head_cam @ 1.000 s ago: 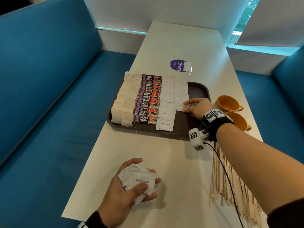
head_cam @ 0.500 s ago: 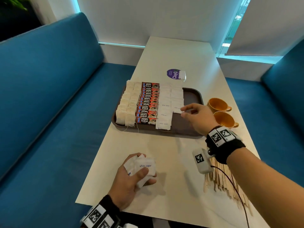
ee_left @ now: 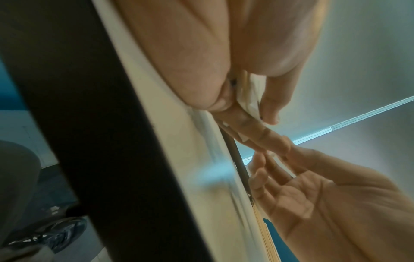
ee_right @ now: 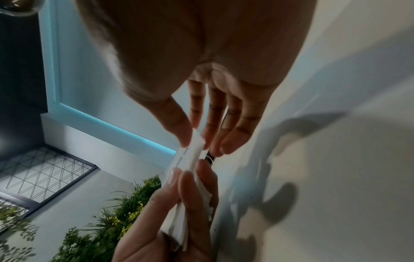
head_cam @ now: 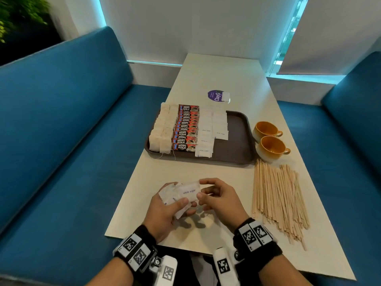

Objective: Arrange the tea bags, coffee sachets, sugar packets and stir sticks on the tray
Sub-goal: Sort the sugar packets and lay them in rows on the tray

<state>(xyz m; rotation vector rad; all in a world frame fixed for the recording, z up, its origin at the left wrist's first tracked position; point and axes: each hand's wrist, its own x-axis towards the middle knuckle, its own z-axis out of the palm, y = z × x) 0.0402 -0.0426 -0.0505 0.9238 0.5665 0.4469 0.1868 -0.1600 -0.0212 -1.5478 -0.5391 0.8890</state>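
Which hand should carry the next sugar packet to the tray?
Right. The right hand already pinches the top sugar packet, and the tray has bare space on its right. The left hand holds the remaining stack.

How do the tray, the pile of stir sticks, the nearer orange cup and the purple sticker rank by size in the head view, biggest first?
1. Tray.
2. Pile of stir sticks; it lies closer to the camera, so its rank against the tray is unsure.
3. Nearer orange cup.
4. Purple sticker, farthest away.
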